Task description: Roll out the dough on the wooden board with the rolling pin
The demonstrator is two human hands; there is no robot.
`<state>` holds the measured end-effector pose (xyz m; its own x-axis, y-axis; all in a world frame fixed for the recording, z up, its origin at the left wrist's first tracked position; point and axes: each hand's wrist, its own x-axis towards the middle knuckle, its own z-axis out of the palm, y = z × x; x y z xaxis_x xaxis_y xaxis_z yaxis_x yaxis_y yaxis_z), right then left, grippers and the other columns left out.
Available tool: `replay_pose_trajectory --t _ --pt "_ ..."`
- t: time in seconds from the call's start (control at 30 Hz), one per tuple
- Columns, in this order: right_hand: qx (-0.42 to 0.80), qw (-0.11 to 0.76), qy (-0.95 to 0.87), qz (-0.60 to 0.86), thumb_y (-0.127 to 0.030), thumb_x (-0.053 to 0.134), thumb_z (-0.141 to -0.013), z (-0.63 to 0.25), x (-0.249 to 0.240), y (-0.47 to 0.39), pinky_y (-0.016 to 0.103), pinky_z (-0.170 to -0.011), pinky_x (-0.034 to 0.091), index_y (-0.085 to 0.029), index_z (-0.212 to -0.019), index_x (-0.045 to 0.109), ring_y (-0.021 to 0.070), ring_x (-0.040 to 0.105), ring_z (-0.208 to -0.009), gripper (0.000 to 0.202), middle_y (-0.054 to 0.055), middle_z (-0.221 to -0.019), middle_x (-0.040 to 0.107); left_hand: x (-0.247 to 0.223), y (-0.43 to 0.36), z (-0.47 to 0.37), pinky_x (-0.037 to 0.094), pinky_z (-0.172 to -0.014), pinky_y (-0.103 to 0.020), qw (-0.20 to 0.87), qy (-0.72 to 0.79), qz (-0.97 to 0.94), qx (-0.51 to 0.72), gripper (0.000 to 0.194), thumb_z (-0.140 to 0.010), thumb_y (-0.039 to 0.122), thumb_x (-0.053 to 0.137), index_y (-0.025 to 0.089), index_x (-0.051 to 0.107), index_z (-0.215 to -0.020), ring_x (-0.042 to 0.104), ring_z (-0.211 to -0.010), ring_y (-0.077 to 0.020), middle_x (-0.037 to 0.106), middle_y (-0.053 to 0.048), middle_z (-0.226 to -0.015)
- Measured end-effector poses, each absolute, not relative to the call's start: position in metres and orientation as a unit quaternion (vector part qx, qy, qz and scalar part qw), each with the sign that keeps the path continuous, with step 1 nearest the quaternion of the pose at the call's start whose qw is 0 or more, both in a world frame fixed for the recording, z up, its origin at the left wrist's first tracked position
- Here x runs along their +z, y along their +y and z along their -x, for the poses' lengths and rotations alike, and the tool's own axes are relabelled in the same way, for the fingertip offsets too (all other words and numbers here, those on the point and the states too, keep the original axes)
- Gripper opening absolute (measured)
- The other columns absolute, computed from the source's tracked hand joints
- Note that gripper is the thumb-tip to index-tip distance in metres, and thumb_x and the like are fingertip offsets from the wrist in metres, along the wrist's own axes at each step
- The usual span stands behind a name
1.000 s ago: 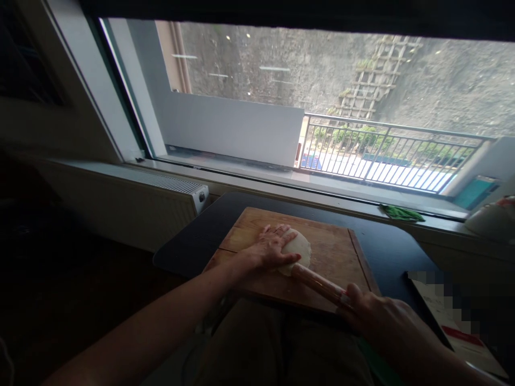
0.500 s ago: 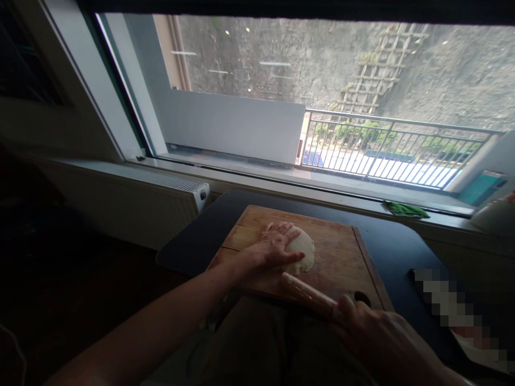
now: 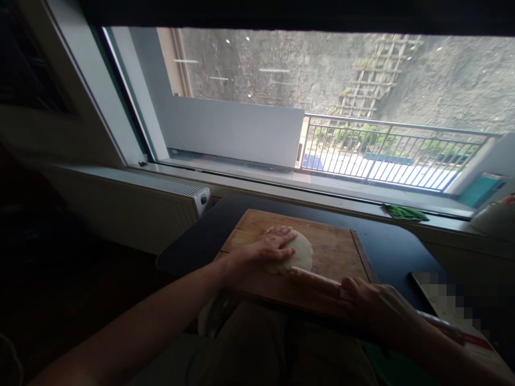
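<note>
A flat round of pale dough (image 3: 302, 250) lies on a wooden cutting board (image 3: 333, 241). My left hand (image 3: 277, 244) rests palm down on the dough's left side, fingers stretched out and apart. Wrapped around a long rolling pin (image 3: 316, 280) is my right hand (image 3: 368, 303), at the board's near right. The pin has a shiny, clear-looking covering and a red mark; its left tip reaches the dough's near edge. Whether tip and dough touch, I cannot tell. The pin's other end shows past my right wrist.
The board sits on a dark table (image 3: 189, 241) below a wide window. To the left is a white radiator (image 3: 161, 187). A green cloth (image 3: 404, 212) lies on the windowsill. A flat, partly blurred-out object (image 3: 434, 292) is at the table's right edge.
The rolling pin's tip has risen towards the dough's near edge, and the pin lies flatter across. My right hand has moved slightly up and right. My left hand stays on the dough, its thumb drawn in.
</note>
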<state>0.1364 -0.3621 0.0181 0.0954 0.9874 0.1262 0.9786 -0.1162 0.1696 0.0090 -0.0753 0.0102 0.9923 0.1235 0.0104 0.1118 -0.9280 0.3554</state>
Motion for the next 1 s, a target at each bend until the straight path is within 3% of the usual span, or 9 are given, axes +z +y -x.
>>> replay_pose_trajectory --t 0.17,0.3,0.4,0.57,0.77,0.9,1.0 --pt "0.107 -0.023 0.718 -0.688 -0.032 0.046 -0.091 -0.123 0.014 -0.336 0.028 -0.053 0.033 -0.022 -0.095 0.047 0.0145 0.056 -0.067 0.011 0.001 -0.082 0.058 0.012 -0.057 -0.004 0.011 -0.113 -0.032 0.312 0.062 -0.948 0.009 0.049 -0.094 0.033 0.03 0.014 0.036 -0.138 0.017 -0.138 -0.0164 0.024 -0.006 -0.15" --pt "0.125 -0.044 0.716 -0.685 -0.034 0.046 -0.091 -0.124 0.011 -0.297 0.031 -0.067 0.039 -0.021 -0.094 0.051 0.0188 0.053 -0.083 0.014 0.003 -0.089 0.057 0.017 -0.06 -0.001 0.02 -0.112 -0.031 0.487 0.089 -0.868 0.029 0.051 -0.096 0.039 0.025 0.014 0.038 -0.138 0.027 -0.134 -0.0169 0.031 -0.004 -0.147" --pt "0.099 -0.066 0.728 -0.675 -0.035 0.046 -0.091 -0.123 0.012 -0.286 0.032 -0.073 0.04 -0.021 -0.095 0.053 0.0179 0.051 -0.082 0.016 0.003 -0.089 0.055 0.021 -0.064 0.001 0.029 -0.108 -0.033 0.586 0.107 -0.802 0.034 0.051 -0.095 0.046 0.026 0.019 0.046 -0.133 0.038 -0.129 -0.0193 0.041 -0.001 -0.141" --pt "0.069 -0.08 0.741 -0.663 -0.032 0.044 -0.092 -0.109 0.018 -0.29 0.03 -0.07 0.04 -0.028 -0.128 0.042 0.0174 0.05 -0.082 0.036 0.004 -0.094 0.052 0.02 -0.062 0.0 0.026 -0.109 -0.032 0.578 0.105 -0.808 0.047 0.047 -0.092 0.046 0.035 0.023 0.049 -0.13 0.035 -0.13 -0.0201 0.042 0.002 -0.141" --pt "0.072 -0.084 0.741 -0.662 -0.028 0.042 -0.092 -0.091 0.016 -0.277 0.03 -0.07 0.041 -0.025 -0.128 0.042 0.0172 0.051 -0.082 0.036 0.004 -0.097 0.053 0.018 -0.056 0.001 0.023 -0.111 -0.03 0.635 0.108 -0.763 0.054 0.053 -0.094 0.045 0.029 0.013 0.045 -0.133 0.035 -0.131 -0.0184 0.041 -0.006 -0.141" --pt "0.077 -0.096 0.727 -0.676 -0.031 0.043 -0.092 -0.08 0.014 -0.265 0.029 -0.07 0.04 -0.026 -0.128 0.043 0.0174 0.052 -0.084 0.036 0.005 -0.098 0.053 0.019 -0.055 0.003 0.023 -0.11 -0.032 0.631 0.115 -0.766 0.055 0.051 -0.091 0.047 0.037 0.017 0.05 -0.13 0.035 -0.131 -0.0209 0.042 -0.003 -0.14" --pt "0.079 -0.099 0.715 -0.687 -0.03 0.043 -0.091 -0.076 0.017 -0.259 0.029 -0.069 0.04 -0.027 -0.126 0.045 0.0172 0.053 -0.083 0.035 0.005 -0.099 0.054 0.023 -0.053 0.003 0.018 -0.112 -0.032 0.64 0.138 -0.755 0.045 0.053 -0.093 0.047 0.031 0.016 0.045 -0.133 0.031 -0.133 -0.0195 0.038 -0.005 -0.143"
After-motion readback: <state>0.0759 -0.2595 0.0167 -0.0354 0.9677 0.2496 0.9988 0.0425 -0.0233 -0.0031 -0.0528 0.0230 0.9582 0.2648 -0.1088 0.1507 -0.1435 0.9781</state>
